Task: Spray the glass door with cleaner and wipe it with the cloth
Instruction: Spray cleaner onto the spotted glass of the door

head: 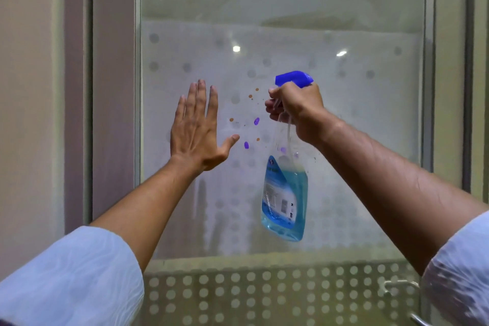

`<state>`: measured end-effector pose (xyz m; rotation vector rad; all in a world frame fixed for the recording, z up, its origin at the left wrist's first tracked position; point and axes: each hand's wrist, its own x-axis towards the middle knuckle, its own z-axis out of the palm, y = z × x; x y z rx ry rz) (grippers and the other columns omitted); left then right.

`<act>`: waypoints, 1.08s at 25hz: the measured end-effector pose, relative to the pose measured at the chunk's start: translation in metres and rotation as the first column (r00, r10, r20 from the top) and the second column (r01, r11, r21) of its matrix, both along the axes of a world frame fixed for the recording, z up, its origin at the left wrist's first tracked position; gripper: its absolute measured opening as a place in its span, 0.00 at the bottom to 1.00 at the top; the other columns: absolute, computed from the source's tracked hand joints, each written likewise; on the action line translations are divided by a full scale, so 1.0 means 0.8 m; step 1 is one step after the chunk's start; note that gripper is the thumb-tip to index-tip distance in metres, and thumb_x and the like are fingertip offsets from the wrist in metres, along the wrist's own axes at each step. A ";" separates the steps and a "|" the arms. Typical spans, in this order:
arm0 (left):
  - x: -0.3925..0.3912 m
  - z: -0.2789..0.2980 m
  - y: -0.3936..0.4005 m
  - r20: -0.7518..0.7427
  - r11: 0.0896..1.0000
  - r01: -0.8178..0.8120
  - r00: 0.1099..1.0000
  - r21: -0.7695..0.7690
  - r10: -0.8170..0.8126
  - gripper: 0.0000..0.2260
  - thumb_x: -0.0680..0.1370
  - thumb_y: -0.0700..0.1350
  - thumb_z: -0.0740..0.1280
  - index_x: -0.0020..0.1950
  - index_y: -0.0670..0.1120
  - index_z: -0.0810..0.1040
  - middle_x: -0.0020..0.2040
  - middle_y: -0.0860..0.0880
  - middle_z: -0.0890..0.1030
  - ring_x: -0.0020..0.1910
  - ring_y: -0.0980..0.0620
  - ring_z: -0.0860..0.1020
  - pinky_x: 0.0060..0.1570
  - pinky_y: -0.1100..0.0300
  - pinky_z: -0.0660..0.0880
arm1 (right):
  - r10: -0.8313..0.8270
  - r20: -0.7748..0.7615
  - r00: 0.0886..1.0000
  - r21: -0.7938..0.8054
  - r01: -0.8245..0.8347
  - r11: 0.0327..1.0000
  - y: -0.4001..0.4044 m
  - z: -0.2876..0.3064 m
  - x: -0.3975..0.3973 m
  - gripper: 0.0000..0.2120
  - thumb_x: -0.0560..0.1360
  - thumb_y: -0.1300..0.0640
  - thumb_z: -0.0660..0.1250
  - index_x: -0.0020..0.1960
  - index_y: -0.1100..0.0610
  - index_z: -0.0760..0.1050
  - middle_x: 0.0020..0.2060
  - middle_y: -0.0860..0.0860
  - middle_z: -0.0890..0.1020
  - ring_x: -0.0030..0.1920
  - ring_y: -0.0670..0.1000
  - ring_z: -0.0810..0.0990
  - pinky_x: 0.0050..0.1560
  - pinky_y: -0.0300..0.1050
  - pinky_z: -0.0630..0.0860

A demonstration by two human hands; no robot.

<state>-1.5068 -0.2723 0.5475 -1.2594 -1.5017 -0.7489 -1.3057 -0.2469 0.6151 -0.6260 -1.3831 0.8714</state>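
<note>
A glass door with a frosted, dotted panel fills the view in front of me. Small orange and purple spots mark the glass between my hands. My right hand grips the neck of a clear spray bottle with a blue nozzle and blue liquid, fingers on the trigger, nozzle facing left toward the spots. My left hand is held up flat with fingers spread at the glass, left of the spots; whether it touches the pane is unclear. No cloth is in view.
The door's metal frame runs down the left, with a beige wall beyond it. A horizontal rail crosses below the pane, with a dotted lower panel under it. A metal handle sits at the lower right.
</note>
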 end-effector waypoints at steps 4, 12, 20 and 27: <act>-0.007 0.012 0.006 0.000 0.999 0.033 0.999 0.025 -0.033 0.47 0.71 0.70 0.52 0.79 0.42 0.41 0.80 0.39 0.44 0.79 0.42 0.42 0.77 0.46 0.44 | -0.064 0.024 0.998 -0.003 0.064 0.998 -0.010 0.038 -0.008 0.05 0.68 0.65 0.63 0.37 0.63 0.78 0.29 0.56 0.80 0.31 0.54 0.81 0.44 0.54 0.84; -0.008 0.006 0.010 0.024 0.997 0.067 0.997 0.036 -0.068 0.47 0.71 0.70 0.53 0.79 0.42 0.43 0.80 0.39 0.45 0.79 0.43 0.42 0.77 0.46 0.44 | -0.160 0.050 0.986 0.030 0.158 0.987 -0.010 0.058 -0.011 0.08 0.62 0.64 0.59 0.30 0.62 0.77 0.23 0.55 0.80 0.27 0.55 0.81 0.40 0.58 0.84; 0.001 0.007 0.009 0.027 0.998 0.052 0.998 0.032 -0.053 0.46 0.72 0.70 0.52 0.79 0.41 0.44 0.80 0.39 0.46 0.79 0.43 0.43 0.77 0.45 0.45 | -0.272 -0.001 0.962 0.022 0.272 0.962 0.005 0.064 0.007 0.11 0.59 0.62 0.59 0.35 0.65 0.77 0.23 0.55 0.79 0.22 0.54 0.79 0.31 0.54 0.84; 0.020 0.007 0.009 0.010 0.996 0.086 0.996 0.011 -0.086 0.46 0.72 0.70 0.50 0.79 0.40 0.45 0.79 0.38 0.47 0.79 0.43 0.44 0.77 0.46 0.45 | -0.357 -0.054 0.933 -0.022 0.356 0.934 0.023 0.062 0.059 0.14 0.55 0.60 0.57 0.33 0.62 0.79 0.21 0.54 0.79 0.22 0.55 0.80 0.27 0.50 0.82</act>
